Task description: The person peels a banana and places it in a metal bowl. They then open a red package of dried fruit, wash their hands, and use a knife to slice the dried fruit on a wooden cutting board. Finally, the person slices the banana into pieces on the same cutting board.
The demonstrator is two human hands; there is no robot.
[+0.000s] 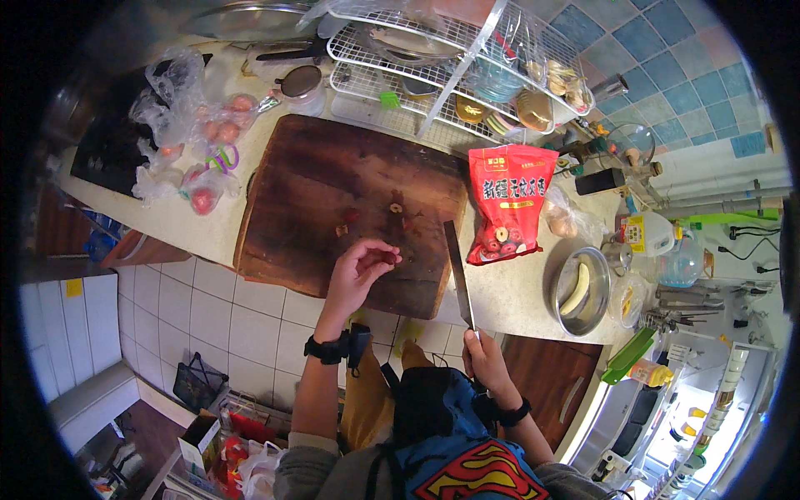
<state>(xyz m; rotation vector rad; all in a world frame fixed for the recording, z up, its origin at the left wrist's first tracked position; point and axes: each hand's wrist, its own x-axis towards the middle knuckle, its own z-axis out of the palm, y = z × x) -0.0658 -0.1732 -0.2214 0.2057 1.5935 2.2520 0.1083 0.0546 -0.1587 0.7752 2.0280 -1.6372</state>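
Over the front part of a dark wooden cutting board (pixel 331 169), my left hand (pixel 361 269) pinches a small dark red piece (pixel 391 257), apparently of dried jujube. My right hand (pixel 486 361) grips the handle of a kitchen knife (pixel 461 275), whose blade points away from me past the board's right edge. On the board lie a pale ring-shaped jujube slice (pixel 395 208) and a few other small pieces (pixel 342 230). An upright-looking red bag (pixel 514 194) with jujubes pictured and writing on it is right of the board.
Right of the bag, a steel bowl (pixel 554 300) holds a peeled banana (pixel 575 289). White wire racks (pixel 431 47) stand behind the board. Plastic bags with round red produce (pixel 224 130) and purple-green handles (pixel 224 158) lie left. A lidded jar (pixel 302 87) stands at the board's back left.
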